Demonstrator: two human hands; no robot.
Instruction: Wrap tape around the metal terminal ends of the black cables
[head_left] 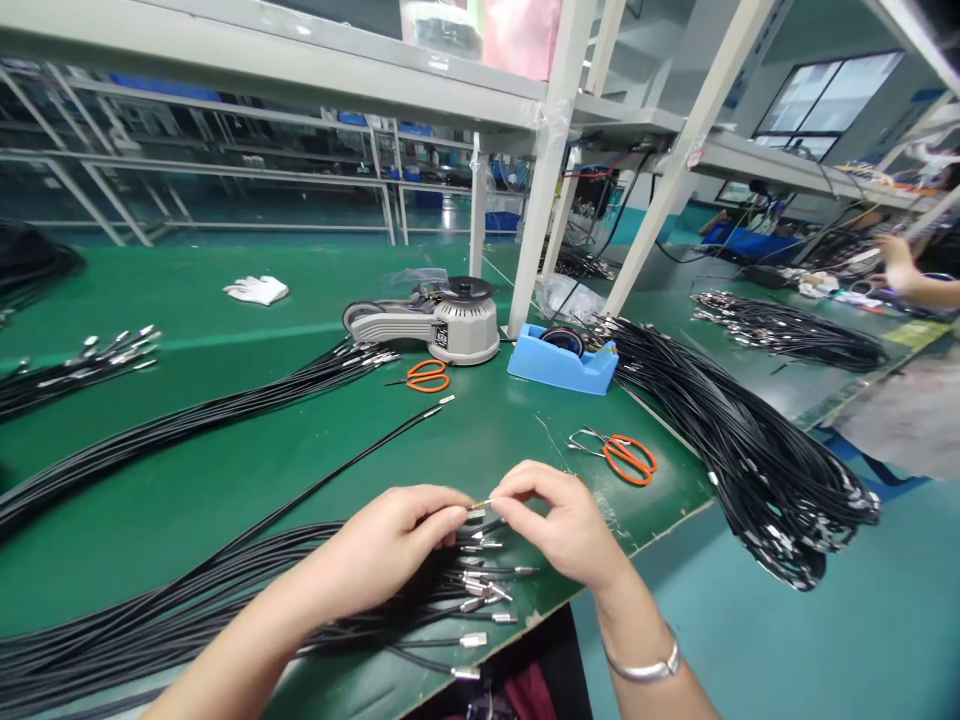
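Observation:
My left hand (390,550) and my right hand (559,520) meet at the near edge of the green table (225,470). Both pinch the metal-tipped end of one black cable (478,507) between thumb and forefinger, just above a bundle of black cables (225,600) that runs off to the left. Several silver cable tips (480,590) fan out under my hands. A single black cable (360,455) lies diagonally behind them. My right wrist wears a silver bracelet (645,665).
Orange scissors (626,457) lie right of my hands, another orange pair (427,376) farther back. A grey tape dispenser machine (435,322) and a blue tape holder (562,362) stand behind. A thick cable bundle (750,440) hangs over the right edge. Another person's hand (896,262) works far right.

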